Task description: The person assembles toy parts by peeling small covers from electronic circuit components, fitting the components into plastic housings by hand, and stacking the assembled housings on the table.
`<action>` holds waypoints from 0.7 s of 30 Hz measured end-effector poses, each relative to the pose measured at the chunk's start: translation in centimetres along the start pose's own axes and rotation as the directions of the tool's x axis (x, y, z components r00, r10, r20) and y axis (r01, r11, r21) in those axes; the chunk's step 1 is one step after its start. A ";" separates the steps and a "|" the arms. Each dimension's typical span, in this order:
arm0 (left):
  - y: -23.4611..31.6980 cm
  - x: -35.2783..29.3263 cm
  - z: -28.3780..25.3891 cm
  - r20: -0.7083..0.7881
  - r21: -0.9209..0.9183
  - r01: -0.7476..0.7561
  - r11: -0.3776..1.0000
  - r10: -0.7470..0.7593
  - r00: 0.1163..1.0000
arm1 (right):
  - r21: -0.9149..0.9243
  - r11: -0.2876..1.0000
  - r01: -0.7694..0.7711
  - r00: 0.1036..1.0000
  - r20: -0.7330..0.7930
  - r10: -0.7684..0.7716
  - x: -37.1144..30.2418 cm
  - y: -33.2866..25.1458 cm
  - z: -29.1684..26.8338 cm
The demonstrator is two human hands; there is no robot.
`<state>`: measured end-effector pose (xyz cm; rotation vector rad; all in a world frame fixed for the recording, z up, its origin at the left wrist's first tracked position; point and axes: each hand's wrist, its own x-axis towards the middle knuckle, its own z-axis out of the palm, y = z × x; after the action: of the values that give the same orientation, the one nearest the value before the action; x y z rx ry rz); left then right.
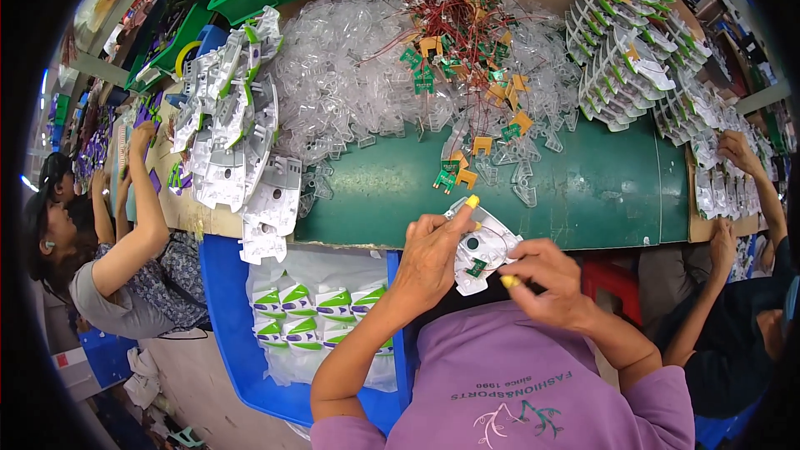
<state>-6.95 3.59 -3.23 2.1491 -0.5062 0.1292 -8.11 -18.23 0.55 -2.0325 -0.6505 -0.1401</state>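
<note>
Just in front of my body, my left hand [433, 260] grips a white plastic shell half [492, 237] along its left side. A yellow finger cover shows on that hand's fingertip. On the shell's lower part lies a small green circuit board [476, 267], and thin dark red wire runs across the inside. My right hand [550, 283] is at the shell's right edge with its fingers bent together, one tip covered in yellow. Whatever those fingers pinch is too small to make out. On the bench beyond lie green circuit boards with yellow tabs [454, 168] and red wires.
Clear plastic parts [350, 58] are heaped on the green bench [592, 183]. White-and-green shells stand stacked at left [237, 133] and right [621, 75]. A blue bin [225, 308] holds white, green and purple pieces. Co-workers sit at left [133, 283] and right [717, 325].
</note>
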 end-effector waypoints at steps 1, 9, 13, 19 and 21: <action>0.1 0.1 0.2 0.006 -0.003 -0.007 1.000 0.007 1.000 | -0.012 0.998 -0.069 0.997 -0.025 0.068 -0.5 0.6 -0.6; 1.2 -0.2 0.2 -0.134 -0.005 0.091 0.996 -0.091 0.987 | 0.017 0.967 -0.254 0.965 -0.062 0.255 -1.2 3.8 -0.6; 5.1 0.9 -1.3 -0.136 -0.132 0.050 0.990 -0.068 0.988 | -0.051 0.936 -0.349 0.895 -0.315 0.316 -1.9 4.8 -8.7; 15.7 3.4 -1.4 0.522 -0.845 0.420 0.331 0.337 0.784 | 0.063 0.938 -0.342 0.600 -0.753 0.269 -0.6 10.2 -25.4; 18.7 4.1 -0.6 0.577 -0.625 0.781 -0.021 0.662 0.479 | 0.079 0.942 -0.327 0.557 -0.789 0.260 0.9 12.5 -29.0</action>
<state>-10.66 -6.81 12.44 0.3059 -0.6809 -1.2928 3.59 -46.95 6.71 -1.8517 0.2819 -0.8346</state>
